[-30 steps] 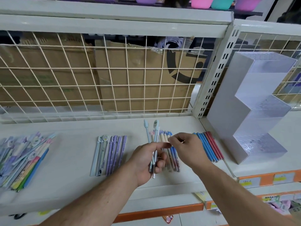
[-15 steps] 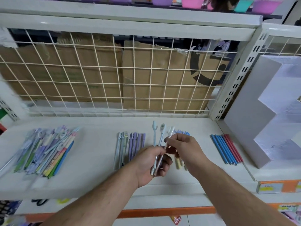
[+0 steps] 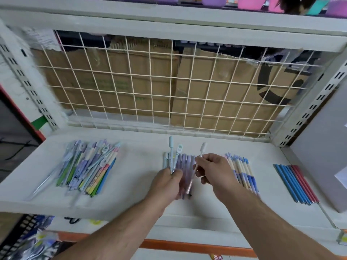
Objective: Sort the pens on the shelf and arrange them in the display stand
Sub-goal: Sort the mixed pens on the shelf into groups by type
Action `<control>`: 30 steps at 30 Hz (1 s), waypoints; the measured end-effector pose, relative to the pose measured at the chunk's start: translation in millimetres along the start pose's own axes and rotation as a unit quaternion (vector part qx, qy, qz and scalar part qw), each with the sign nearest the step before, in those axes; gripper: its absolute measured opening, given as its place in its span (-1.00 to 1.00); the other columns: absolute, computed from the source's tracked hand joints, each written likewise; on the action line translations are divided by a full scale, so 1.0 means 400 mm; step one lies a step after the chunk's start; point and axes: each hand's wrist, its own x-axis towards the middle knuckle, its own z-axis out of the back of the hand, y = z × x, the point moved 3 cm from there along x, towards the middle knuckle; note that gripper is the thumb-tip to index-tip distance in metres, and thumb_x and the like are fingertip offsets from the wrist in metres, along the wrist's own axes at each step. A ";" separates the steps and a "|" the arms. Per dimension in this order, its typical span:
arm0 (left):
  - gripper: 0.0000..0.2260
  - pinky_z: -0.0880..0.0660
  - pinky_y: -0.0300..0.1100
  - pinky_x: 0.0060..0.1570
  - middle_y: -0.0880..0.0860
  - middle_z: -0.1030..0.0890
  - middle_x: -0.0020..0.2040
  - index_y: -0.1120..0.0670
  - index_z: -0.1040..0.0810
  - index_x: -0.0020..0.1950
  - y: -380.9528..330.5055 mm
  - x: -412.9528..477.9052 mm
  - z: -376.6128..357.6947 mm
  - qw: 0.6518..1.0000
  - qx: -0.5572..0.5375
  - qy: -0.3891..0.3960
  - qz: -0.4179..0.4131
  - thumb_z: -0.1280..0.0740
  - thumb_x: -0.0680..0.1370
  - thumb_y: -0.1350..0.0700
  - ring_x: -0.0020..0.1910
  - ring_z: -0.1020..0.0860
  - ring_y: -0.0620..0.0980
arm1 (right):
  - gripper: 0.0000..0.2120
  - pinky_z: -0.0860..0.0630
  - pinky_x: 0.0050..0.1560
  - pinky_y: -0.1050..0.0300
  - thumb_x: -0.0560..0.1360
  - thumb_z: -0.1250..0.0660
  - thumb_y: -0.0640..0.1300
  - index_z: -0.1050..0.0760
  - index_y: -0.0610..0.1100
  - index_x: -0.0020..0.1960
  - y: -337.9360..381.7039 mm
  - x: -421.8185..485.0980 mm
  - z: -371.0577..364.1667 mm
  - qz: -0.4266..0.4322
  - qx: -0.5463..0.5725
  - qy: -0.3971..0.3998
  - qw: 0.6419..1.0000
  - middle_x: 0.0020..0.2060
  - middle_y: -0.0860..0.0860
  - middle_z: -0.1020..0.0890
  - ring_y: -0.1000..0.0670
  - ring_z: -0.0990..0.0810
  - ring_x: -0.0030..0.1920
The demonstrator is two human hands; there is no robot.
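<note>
White-topped pen [image 3: 202, 148] pulled away from the blue-capped pair [image 3: 171, 158] gripped in left hand [image 3: 167, 184], now pinched by right hand [image 3: 212, 171] above the shelf [image 3: 135, 177]. Hands apart; still sorting, display stand [image 3: 323, 156] not loaded yet.

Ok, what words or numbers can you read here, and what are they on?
No text reads clearly.
Left brown cardboard box: faint green print, too blurred.
Right brown cardboard box: big black curved mark, cut off, no sure letters.
White paper sheet, top left: print too blurred.
Round white tag on the pale blue pens in the left hand: too small.
</note>
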 end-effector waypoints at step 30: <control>-0.90 -0.35 -0.14 -0.18 0.01 -0.52 -0.10 0.06 -0.45 -0.06 0.038 0.108 0.170 0.888 0.432 -0.105 -0.118 -0.26 0.52 0.04 -0.06 -0.51 0.05 | -0.83 -0.45 -0.41 0.21 0.47 -0.30 -0.19 -0.56 -0.20 -0.27 -0.006 0.006 -0.111 0.052 -0.235 -0.053 0.969 -0.46 0.03 -0.55 0.07 -0.45 -0.51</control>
